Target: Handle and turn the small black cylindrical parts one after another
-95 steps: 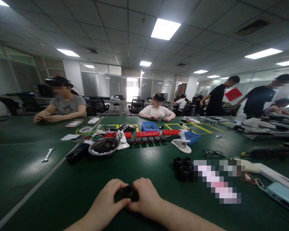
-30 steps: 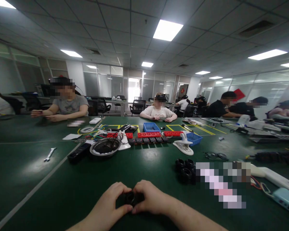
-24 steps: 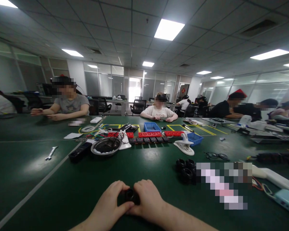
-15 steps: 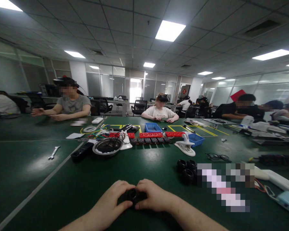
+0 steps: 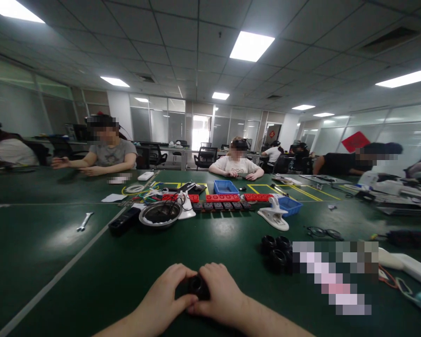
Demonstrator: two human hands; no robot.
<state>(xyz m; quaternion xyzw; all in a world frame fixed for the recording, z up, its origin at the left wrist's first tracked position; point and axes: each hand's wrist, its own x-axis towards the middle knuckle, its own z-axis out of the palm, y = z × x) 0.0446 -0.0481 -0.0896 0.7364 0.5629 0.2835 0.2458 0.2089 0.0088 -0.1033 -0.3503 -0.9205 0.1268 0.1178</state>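
Note:
A small round black piece with a hole in its top (image 5: 197,284) is held between my two hands, low in the middle of the view. My left hand (image 5: 166,292) curls round its left side, fingertips at the back and thumb at the front. From the other side my right hand (image 5: 220,291) closes on the same piece and covers part of it. The two thumbs almost meet in front. Its exact kind I cannot make out. To the right lies a cluster of several similar round, hollow black pieces (image 5: 278,256), touching neither hand.
Across the green table (image 5: 101,276) stand a metal bowl (image 5: 160,223), red socket strips (image 5: 222,198), blue bins (image 5: 226,187) and a white clip base (image 5: 274,217). A wrench (image 5: 84,222) lies left; glasses (image 5: 324,232) lie right. Co-workers (image 5: 235,164) sit opposite.
The view has shifted slightly, so the table things appear a little to the right. My right hand has turned slightly around the black piece; both hands still hold it.

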